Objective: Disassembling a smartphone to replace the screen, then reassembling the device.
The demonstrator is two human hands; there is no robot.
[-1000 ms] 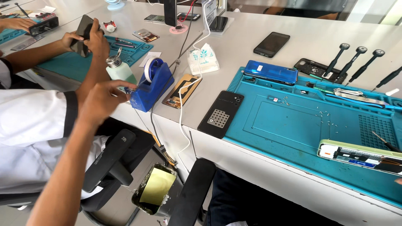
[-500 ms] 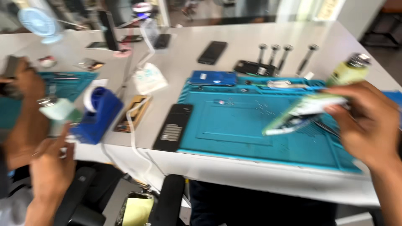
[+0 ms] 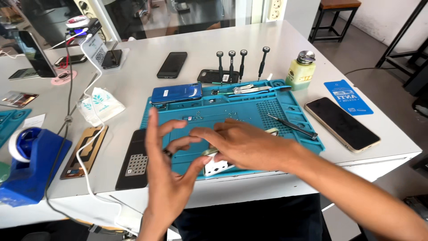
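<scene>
My right hand lies across an opened phone at the front of the teal work mat, gripping it; only the phone's white inner corner and a pale edge show under the fingers. Just left of it, my left hand is raised with its fingers spread and a dark ring on one finger. Its thumb reaches toward the phone's near corner, and I cannot tell if it touches. A thin screwdriver lies on the mat right of my right hand.
On the mat's far edge are a blue phone and tweezers, with several upright screwdrivers behind. A pump bottle, a blue card and a dark-screened phone sit right; a black panel and a blue tape dispenser sit left.
The view swung right, from a co-worker at the left to my own mat. My right hand brought the opened phone down onto the mat, and my left hand came up beside it.
</scene>
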